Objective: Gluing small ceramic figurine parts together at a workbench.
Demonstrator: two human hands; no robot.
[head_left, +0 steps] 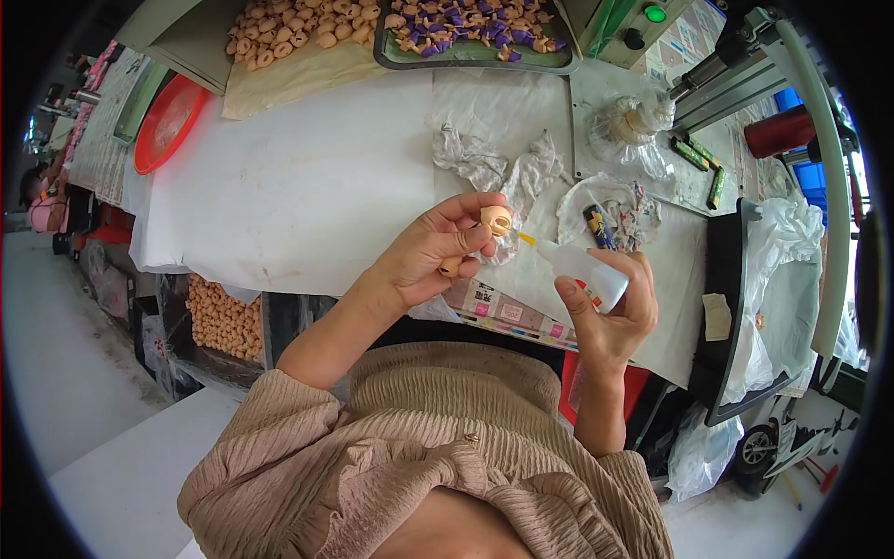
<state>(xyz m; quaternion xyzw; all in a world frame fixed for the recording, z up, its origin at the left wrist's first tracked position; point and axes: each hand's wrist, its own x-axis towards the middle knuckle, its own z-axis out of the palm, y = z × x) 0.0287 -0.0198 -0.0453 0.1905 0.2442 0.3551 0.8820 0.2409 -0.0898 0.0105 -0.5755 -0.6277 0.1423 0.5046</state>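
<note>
Gripping the tan doll part (495, 220) in your left hand (430, 253), keep your right hand (610, 317) squeezing the glue bottle (582, 268) gently, nozzle entering from four o'clock.

a long work table (307, 186) covered with white paper fills the middle of the view, and its surface is bright under even light. at its far edge stand a grey tray (475, 56) full of small purple and tan pieces and a heap of tan pieces (298, 28) on brown paper. a red round bowl (168, 121) lies at the far left. crumpled cloths (503, 168) rest near the centre. on the right is a metal machine (745, 65) with a green button, and beside it a black tray (722, 317) lined with white plastic. under the table sits a bin of tan pieces (223, 321). the floor (65, 354) is pale grey concrete.
</note>
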